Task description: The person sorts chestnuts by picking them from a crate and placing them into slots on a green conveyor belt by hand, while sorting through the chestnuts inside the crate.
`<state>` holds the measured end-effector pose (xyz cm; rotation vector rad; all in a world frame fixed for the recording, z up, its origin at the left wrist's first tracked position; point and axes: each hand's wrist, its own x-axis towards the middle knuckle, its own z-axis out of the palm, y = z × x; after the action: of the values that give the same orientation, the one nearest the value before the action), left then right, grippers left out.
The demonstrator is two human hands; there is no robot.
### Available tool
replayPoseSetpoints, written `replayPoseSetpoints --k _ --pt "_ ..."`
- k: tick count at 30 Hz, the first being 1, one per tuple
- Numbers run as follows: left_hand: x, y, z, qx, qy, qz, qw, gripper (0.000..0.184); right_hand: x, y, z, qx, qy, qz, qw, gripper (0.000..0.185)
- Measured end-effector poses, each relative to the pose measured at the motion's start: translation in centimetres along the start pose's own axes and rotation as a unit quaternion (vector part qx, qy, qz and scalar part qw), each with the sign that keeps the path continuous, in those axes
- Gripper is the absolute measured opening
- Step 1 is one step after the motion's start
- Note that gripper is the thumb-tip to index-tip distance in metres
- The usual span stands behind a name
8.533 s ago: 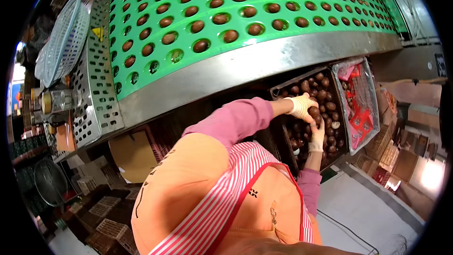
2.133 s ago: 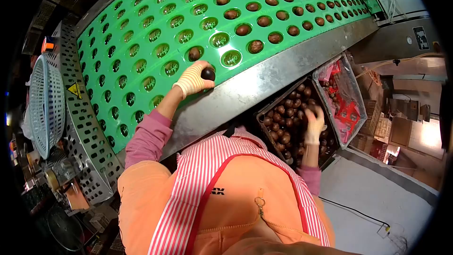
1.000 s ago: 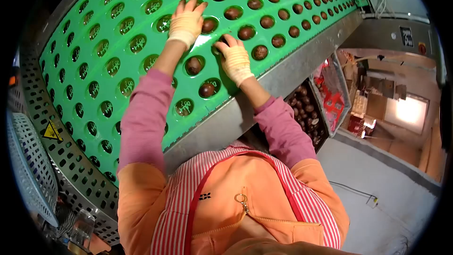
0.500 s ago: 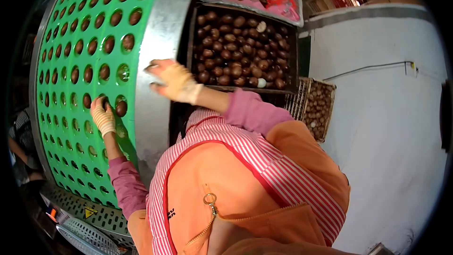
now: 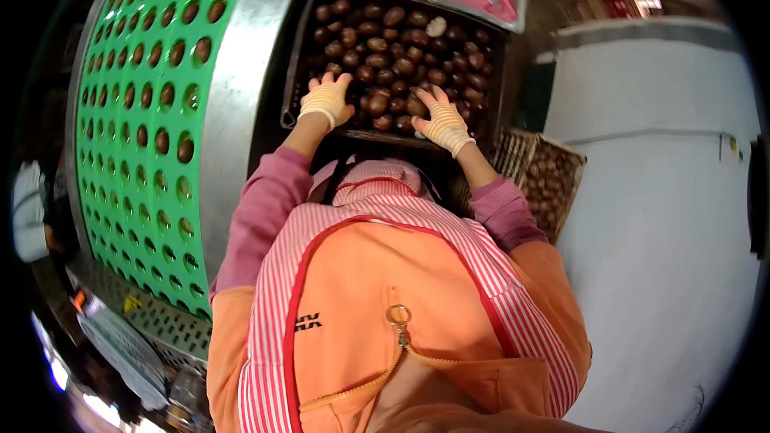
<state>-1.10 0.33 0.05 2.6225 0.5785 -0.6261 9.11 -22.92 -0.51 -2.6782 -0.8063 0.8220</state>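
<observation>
A dark crate (image 5: 298, 72) holds many glossy dark brown egg-shaped pieces (image 5: 385, 60); the frames do not settle whether they are eggs or fruit. My left hand (image 5: 327, 103), in a cream fingerless glove, is over the crate's near left part, its fingers spread. My right hand (image 5: 443, 122), gloved alike, reaches into the near right part. Its thumb and fingers are apart, by a brown piece (image 5: 417, 106) between them. To the left stands a green panel (image 5: 120, 156) with rows of oval pockets; brown pieces sit in the upper rows, and lower pockets look unfilled.
A metal edge (image 5: 241, 72) runs between the green panel and the crate. Behind the crate is a tray (image 5: 517, 0) with red and pink plastic. A woven basket (image 5: 571, 184) of brown pieces stands at right, beside a pale wall (image 5: 658, 192).
My left hand has left the green panel and moved right to the crate. My right hand has moved from above the metal edge into the crate. The view has shifted.
</observation>
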Motion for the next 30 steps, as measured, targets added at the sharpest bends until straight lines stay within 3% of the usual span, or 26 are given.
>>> replayPoseSetpoints --k 3,6,9,11,14,15,17,18,21,23,25,27,29,30 --pt "1.3 -1.8 1.1 0.017 0.051 0.068 0.996 0.063 1.9 0.3 0.7 0.025 0.039 -0.047 0.998 0.062" --pt "-0.4 0.1 0.1 0.055 0.023 -0.019 0.998 0.044 2.3 0.5 1.0 0.006 0.047 -0.049 0.998 0.061" --pt "-1.7 1.4 -0.2 0.03 -0.005 -0.093 0.995 0.045 2.9 0.2 0.9 -0.021 0.041 0.01 0.999 0.065" --pt "0.3 -0.4 2.2 -0.017 0.025 -0.062 0.998 0.042 3.5 -0.6 0.3 -0.038 0.003 0.036 0.999 0.068" --pt "0.7 -1.4 1.9 0.059 0.026 0.019 0.998 0.047 5.5 1.3 0.0 -0.074 -0.029 -0.014 0.997 0.068" --pt "1.4 -1.1 1.9 0.079 0.005 0.037 0.996 0.047 6.6 2.4 -0.4 -0.06 -0.078 -0.046 0.994 0.068" --pt "1.8 -0.4 1.1 0.096 -0.055 0.054 0.992 0.046 7.0 4.1 -0.6 0.137 -0.186 -0.052 0.971 0.065" --pt "6.8 -0.4 4.9 0.144 -0.077 0.073 0.984 0.039 5.5 2.4 -2.1 0.098 -0.201 -0.038 0.974 0.063" --pt "6.9 3.0 5.8 0.141 -0.022 -0.175 0.974 0.035 6.2 4.2 -0.9 0.188 -0.203 -0.042 0.96 0.056" --pt "6.9 3.4 6.4 0.185 -0.039 -0.171 0.967 0.036 5.6 3.7 -1.3 0.19 -0.196 -0.032 0.962 0.061" --pt "4.3 2.6 3.5 0.05 0.006 -0.15 0.987 0.036 5.5 4.8 -0.3 0.218 -0.144 -0.027 0.965 0.071" --pt "6.4 0.1 4.3 0.109 -0.061 -0.005 0.992 0.034 4.8 4.7 -0.4 0.252 -0.15 -0.021 0.956 0.073" --pt "5.6 1.6 2.5 0.046 -0.168 -0.061 0.983 0.037 4.4 5.2 -0.4 0.335 -0.151 -0.023 0.93 0.07" --pt "5.2 1.7 2.8 0.005 -0.156 -0.093 0.983 0.041 4.0 5.0 -0.6 0.378 -0.143 0.001 0.915 0.066"
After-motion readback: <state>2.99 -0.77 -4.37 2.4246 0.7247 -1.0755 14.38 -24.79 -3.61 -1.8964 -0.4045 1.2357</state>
